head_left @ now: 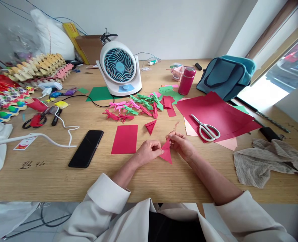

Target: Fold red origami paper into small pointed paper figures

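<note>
Between my two hands is a folded red paper triangle (pixel 166 155), its broad end toward me. My left hand (pixel 149 151) pinches its left side between thumb and fingers. At the narrow upper tip, the fingers of my right hand (pixel 180 144) are closed on the same paper. Just beyond lies another small folded red triangle (pixel 150 126). To the left of my left hand a red paper rectangle (pixel 124 139) rests flat on the table. Farther back is a group of folded paper figures (pixel 132 107) in pink, green and red.
White-handled scissors (pixel 208 131) lie on large red sheets (pixel 219 114) at the right. A black phone (pixel 86 149) is at the left. Behind stand a fan (pixel 119 67), a red flask (pixel 187 81) and a teal bag (pixel 226 77). A crumpled cloth (pixel 259 163) lies at the right edge.
</note>
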